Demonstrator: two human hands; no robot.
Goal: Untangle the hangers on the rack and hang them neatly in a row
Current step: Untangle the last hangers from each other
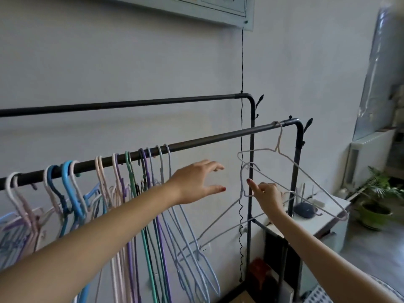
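Note:
A dark metal rack has a front rail (207, 142) and a higher back rail (131, 103). Several pastel hangers (131, 193) in pink, blue, purple and green crowd the left half of the front rail, their lower parts overlapping. One pale hanger (306, 171) hangs alone near the rail's right end. My right hand (267, 196) grips the neck of a pale lilac hanger (243, 182), held off the rail with its hook up. My left hand (197, 181) is open in the air, fingers spread, just right of the crowded hangers and below the rail.
A black cord (242, 62) hangs down the wall past the rack's right posts. To the right stand a white cabinet (328, 217) with small items and a potted plant (375, 204). A red object (259, 272) sits near the rack's base.

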